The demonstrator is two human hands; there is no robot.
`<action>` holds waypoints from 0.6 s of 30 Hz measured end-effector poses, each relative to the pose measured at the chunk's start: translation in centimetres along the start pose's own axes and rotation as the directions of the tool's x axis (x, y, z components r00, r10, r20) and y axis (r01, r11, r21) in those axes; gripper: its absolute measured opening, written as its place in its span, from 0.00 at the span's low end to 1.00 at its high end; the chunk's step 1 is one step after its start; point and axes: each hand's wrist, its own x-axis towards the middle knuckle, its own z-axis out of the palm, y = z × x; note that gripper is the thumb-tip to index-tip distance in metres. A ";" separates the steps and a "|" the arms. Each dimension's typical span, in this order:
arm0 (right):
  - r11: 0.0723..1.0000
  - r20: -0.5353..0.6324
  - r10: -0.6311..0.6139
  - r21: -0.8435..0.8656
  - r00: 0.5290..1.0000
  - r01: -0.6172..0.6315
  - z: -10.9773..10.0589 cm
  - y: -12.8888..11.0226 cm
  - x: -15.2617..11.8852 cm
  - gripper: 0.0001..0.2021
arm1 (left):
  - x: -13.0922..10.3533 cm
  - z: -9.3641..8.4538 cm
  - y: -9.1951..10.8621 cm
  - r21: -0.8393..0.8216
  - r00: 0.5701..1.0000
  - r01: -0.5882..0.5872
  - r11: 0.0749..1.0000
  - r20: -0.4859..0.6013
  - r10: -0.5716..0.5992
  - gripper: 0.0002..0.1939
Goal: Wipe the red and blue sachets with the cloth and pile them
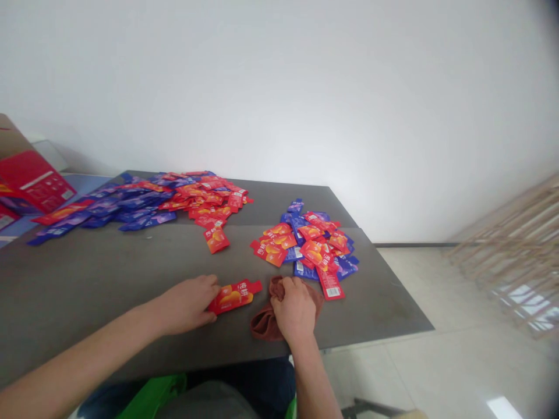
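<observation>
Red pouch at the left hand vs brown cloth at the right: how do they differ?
The red pouch with orange fruit print looks flat; the brown fabric cloth is bunched in folds. The pouch bears fruit and characters; the cloth shows no print. The left hand holds the pouch by one end; the right hand grips the cloth from above. Both are near the front edge of the dark grey tabletop.

Chinese characters on red packet (233,295)
</observation>
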 end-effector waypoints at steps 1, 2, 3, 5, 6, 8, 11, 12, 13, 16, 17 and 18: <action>1.000 0.005 -0.001 -0.001 1.000 0.001 0.0 0.0 0.0 0.06 | -0.2 0.6 0.2 0.000 1.000 -0.001 1.000 -0.009 0.001 0.22; 1.000 0.009 -0.002 -0.003 1.000 0.002 -0.1 0.0 0.0 0.06 | -0.5 1.1 0.3 -0.004 1.000 -0.003 1.000 -0.022 0.003 0.25; 1.000 0.011 -0.001 -0.005 1.000 0.001 -0.1 0.0 0.0 0.06 | -0.8 1.6 0.3 -0.013 0.999 -0.006 1.000 -0.041 0.005 0.26; 1.000 0.004 -0.003 -0.009 1.000 0.003 0.0 0.1 0.0 0.06 | -1.2 2.2 0.3 -0.034 0.997 -0.012 0.999 -0.072 0.010 0.27; 1.000 -0.001 -0.005 -0.008 1.000 0.005 0.0 0.1 0.0 0.06 | -1.3 2.4 0.2 -0.042 0.997 -0.015 0.999 -0.081 0.011 0.26; 1.000 -0.009 -0.009 -0.003 1.000 0.009 0.1 0.2 0.0 0.06 | -1.2 2.4 0.0 -0.043 0.996 -0.014 0.999 -0.088 0.010 0.25; 1.000 -0.007 -0.007 0.011 1.000 0.007 0.2 0.2 -0.1 0.06 | -0.6 1.6 -0.2 -0.027 0.997 -0.023 0.999 -0.068 0.021 0.24; 1.000 -0.006 -0.006 0.016 1.000 0.006 0.2 0.2 -0.1 0.05 | -0.2 1.1 -0.3 -0.027 0.998 -0.034 0.999 -0.053 0.032 0.24; 1.000 -0.006 -0.005 0.021 1.000 0.005 0.3 0.2 -0.1 0.05 | 0.1 0.5 -0.4 -0.031 0.998 -0.046 0.998 -0.032 0.045 0.24; 1.000 -0.015 0.000 0.021 1.000 0.001 0.3 0.3 -0.2 0.05 | 1.1 -1.5 -1.0 -0.071 0.996 -0.086 0.994 0.033 0.088 0.20; 1.000 -0.021 0.001 0.021 1.000 0.000 0.4 0.3 -0.2 0.05 | 1.5 -2.0 -1.3 -0.093 0.994 -0.098 0.991 0.048 0.103 0.18; 1.000 -0.024 0.000 0.022 1.000 0.000 0.4 0.2 -0.2 0.05 | 1.8 -2.3 -1.6 -0.121 0.992 -0.107 0.987 0.052 0.114 0.16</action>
